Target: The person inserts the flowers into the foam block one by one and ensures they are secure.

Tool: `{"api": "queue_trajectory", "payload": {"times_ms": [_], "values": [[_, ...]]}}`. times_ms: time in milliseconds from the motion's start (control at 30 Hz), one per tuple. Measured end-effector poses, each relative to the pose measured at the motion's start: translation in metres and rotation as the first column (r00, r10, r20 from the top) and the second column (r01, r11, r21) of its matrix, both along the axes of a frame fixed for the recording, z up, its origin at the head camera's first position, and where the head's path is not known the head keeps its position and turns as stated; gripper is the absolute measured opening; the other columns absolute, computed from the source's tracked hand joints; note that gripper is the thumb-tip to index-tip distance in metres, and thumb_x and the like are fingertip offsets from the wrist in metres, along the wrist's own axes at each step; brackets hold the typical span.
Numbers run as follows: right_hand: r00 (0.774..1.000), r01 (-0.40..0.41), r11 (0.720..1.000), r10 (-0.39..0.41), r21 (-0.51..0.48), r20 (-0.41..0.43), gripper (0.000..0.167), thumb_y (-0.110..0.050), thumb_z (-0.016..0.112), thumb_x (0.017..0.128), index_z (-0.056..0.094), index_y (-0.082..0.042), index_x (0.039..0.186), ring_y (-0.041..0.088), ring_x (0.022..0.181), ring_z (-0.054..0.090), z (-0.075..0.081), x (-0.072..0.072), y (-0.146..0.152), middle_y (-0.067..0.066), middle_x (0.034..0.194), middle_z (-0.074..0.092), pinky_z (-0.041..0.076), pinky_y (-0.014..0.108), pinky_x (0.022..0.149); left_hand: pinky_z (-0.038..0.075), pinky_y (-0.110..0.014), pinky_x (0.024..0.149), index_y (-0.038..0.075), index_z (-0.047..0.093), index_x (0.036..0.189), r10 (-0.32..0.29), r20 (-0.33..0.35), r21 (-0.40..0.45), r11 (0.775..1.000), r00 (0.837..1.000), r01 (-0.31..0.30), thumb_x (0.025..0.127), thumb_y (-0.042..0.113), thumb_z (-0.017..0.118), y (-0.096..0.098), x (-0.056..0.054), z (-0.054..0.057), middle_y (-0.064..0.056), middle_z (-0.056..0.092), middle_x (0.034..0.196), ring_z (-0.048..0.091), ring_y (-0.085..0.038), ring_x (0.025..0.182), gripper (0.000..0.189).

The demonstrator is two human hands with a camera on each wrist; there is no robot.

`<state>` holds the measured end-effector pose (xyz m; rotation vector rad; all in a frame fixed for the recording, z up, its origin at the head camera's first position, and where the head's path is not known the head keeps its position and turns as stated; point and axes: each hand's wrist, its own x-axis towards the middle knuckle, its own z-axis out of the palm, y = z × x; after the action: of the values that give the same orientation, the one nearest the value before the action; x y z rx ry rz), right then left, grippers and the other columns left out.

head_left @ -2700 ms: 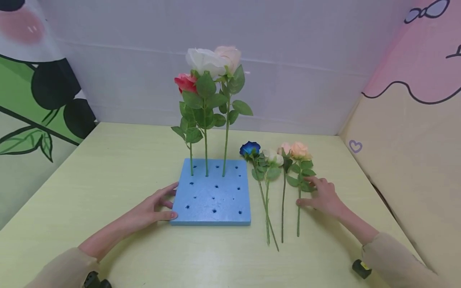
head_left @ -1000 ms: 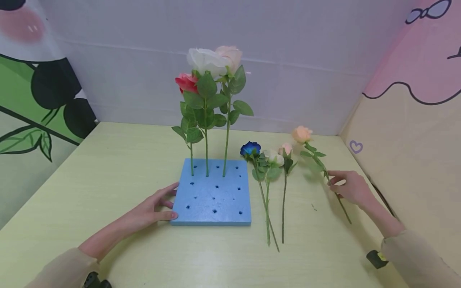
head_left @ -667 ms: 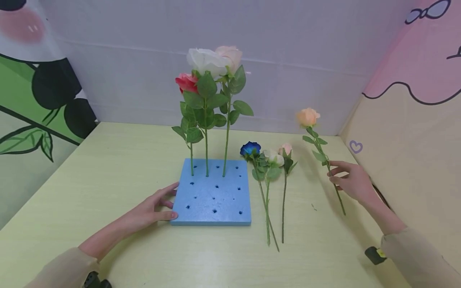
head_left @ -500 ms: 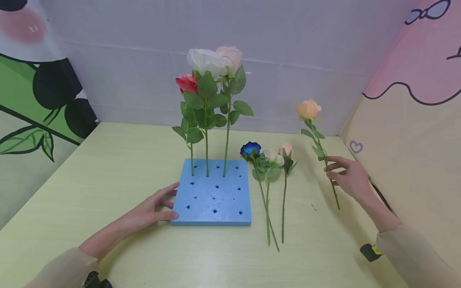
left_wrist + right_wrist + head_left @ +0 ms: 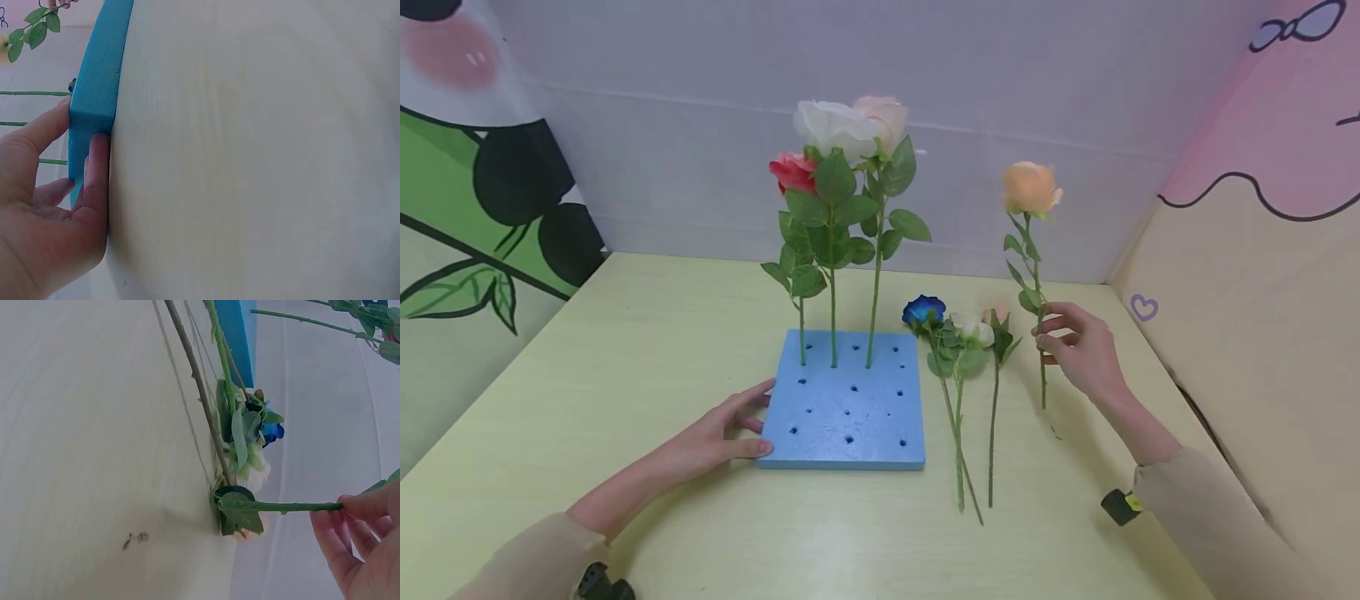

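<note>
Right hand (image 5: 1084, 350): stem of the peach rose (image 5: 1032, 188) pinched between thumb and fingertips, below the leaves. Rose is nearly upright, right of the loose stems. Lower end looks clear of the table, but I can't be sure from this angle.

Left hand (image 5: 718, 433): not wrapped round anything, thumb and fingers resting against the left edge of the blue board (image 5: 872, 433). That should be enough to stop it sliding.

To do this well, I'd pinch firm but not crush, hold the stem vertical, and keep the bloom off the loose ones: blue rose (image 5: 924, 310), cream rose (image 5: 973, 328), pink rose (image 5: 997, 315). Mind the upright trio at the board's back too: red rose (image 5: 793, 172), white rose (image 5: 837, 127), pale pink rose (image 5: 883, 118).

Surface: pale wood-grain table (image 5: 662, 333), small dark scrap (image 5: 1056, 433) near the stem end. Room: plain pale sheet (image 5: 685, 167) behind, cartoon-painted panel (image 5: 430, 283) on the left, cream and pink wall (image 5: 1247, 292) with a small drawn heart (image 5: 1144, 307) on the right
</note>
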<state>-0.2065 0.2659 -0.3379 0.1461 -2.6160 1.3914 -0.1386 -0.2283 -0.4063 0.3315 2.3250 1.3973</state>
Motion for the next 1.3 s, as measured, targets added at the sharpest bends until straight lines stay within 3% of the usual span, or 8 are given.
{"api": "queue_trajectory", "payload": {"times_ms": [433, 633, 833, 1000, 1200, 1300], "values": [[0.996, -0.089, 0.986, 0.084, -0.141, -0.042, 0.038, -0.001, 0.061, 0.094, 0.057, -0.007, 0.131, 0.011, 0.073, 0.068, 0.002, -0.013, -0.055, 0.027, 0.107, 0.066, 0.06, 0.028, 0.067, 0.046, -0.036, 0.087, 0.021, 0.017, 0.159, 0.001, -0.003, -0.004, 1.0, 1.0, -0.001, 0.089, 0.029, 0.073, 0.0, 0.0, -0.001, -0.019, 0.032, 0.155, 0.049, -0.032, 0.121, 0.091], [0.989, -0.134, 0.965, 0.116, -0.227, -0.091, 0.036, 0.001, 0.061, 0.092, 0.058, -0.006, 0.128, 0.005, 0.071, 0.069, 0.0, -0.019, -0.079, 0.028, 0.104, 0.068, 0.061, 0.035, 0.068, 0.046, -0.036, 0.087, 0.02, 0.018, 0.159, 0.001, -0.007, -0.011, 1.0, 1.0, -0.002, 0.089, 0.03, 0.073, 0.0, 0.0, 0.0, -0.019, 0.033, 0.155, 0.05, -0.031, 0.12, 0.09], [0.983, -0.173, 0.942, 0.145, -0.289, -0.116, 0.034, 0.001, 0.062, 0.091, 0.058, -0.004, 0.125, 0.004, 0.072, 0.07, -0.002, -0.023, -0.098, 0.029, 0.103, 0.069, 0.061, 0.034, 0.067, 0.045, -0.036, 0.086, 0.02, 0.018, 0.159, -0.004, -0.02, -0.013, 1.0, 1.0, 0.004, 0.089, 0.029, 0.073, 0.0, -0.001, -0.001, -0.019, 0.034, 0.154, 0.051, -0.031, 0.119, 0.09], [0.979, -0.189, 0.93, 0.152, -0.316, -0.138, 0.034, 0.002, 0.063, 0.091, 0.057, -0.003, 0.124, 0.001, 0.072, 0.07, -0.005, -0.026, -0.111, 0.031, 0.104, 0.068, 0.06, 0.044, 0.072, 0.045, -0.036, 0.086, 0.02, 0.018, 0.159, -0.001, -0.02, -0.012, 1.0, 1.0, 0.001, 0.088, 0.029, 0.074, 0.0, -0.001, -0.001, -0.02, 0.034, 0.154, 0.051, -0.031, 0.119, 0.091], [0.973, -0.198, 0.931, 0.149, -0.307, -0.178, 0.031, 0.001, 0.064, 0.092, 0.058, -0.002, 0.122, 0.0, 0.07, 0.069, -0.008, -0.031, -0.121, 0.031, 0.101, 0.069, 0.06, 0.028, 0.069, 0.044, -0.036, 0.088, 0.019, 0.018, 0.159, -0.004, -0.029, -0.014, 1.0, 1.0, 0.004, 0.088, 0.029, 0.074, 0.0, -0.001, -0.001, -0.019, 0.035, 0.154, 0.052, -0.03, 0.117, 0.091], [0.969, -0.206, 0.929, 0.152, -0.306, -0.193, 0.03, 0.001, 0.064, 0.092, 0.058, -0.001, 0.121, 0.0, 0.069, 0.069, -0.008, -0.033, -0.127, 0.029, 0.1, 0.07, 0.06, 0.028, 0.07, 0.044, -0.036, 0.089, 0.019, 0.018, 0.159, -0.004, -0.031, -0.016, 1.0, 1.0, 0.004, 0.088, 0.029, 0.074, 0.0, -0.002, -0.002, -0.019, 0.035, 0.153, 0.052, -0.03, 0.117, 0.091]]}}
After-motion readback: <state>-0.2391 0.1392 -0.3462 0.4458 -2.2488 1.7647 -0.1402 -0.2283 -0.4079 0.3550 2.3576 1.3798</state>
